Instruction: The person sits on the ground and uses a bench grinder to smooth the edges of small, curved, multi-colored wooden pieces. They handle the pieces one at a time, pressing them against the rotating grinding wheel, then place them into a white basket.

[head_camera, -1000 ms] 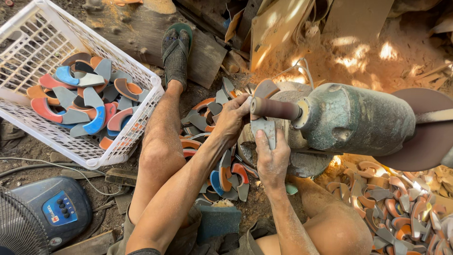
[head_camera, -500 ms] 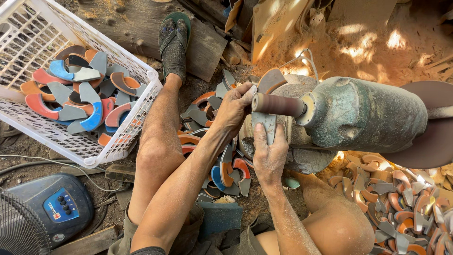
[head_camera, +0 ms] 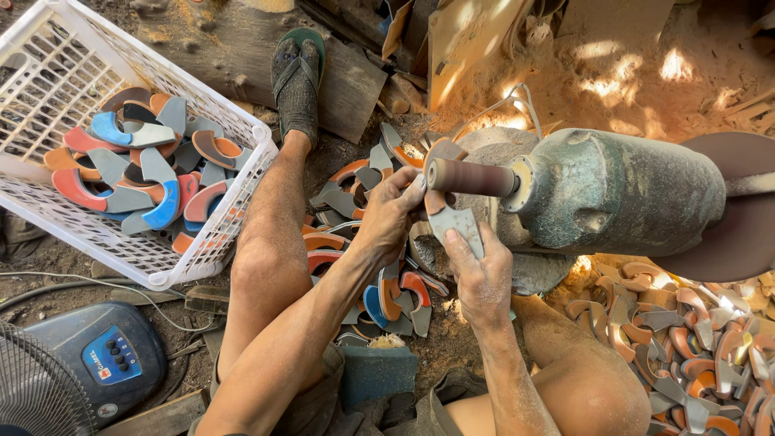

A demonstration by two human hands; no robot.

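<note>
Both hands gripped one flat grey, curved wooden piece with orange edge (head_camera: pixel 454 220), pressed vs. the brown cylindrical sanding drum (head_camera: pixel 471 177) on the grey-green motor housing (head_camera: pixel 617 192). Left hand (head_camera: pixel 390 222) closed on its upper end w/ fingers by the drum tip; right hand (head_camera: pixel 482 270) pinched the lower end. More curved pieces filled the white plastic basket (head_camera: pixel 234 211) at left, well apart.

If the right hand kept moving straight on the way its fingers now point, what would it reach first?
Probably the brown sanding drum. The right hand points up-frame, holding a grey curved piece against or just below that drum; the contact itself is hard to see.
</note>
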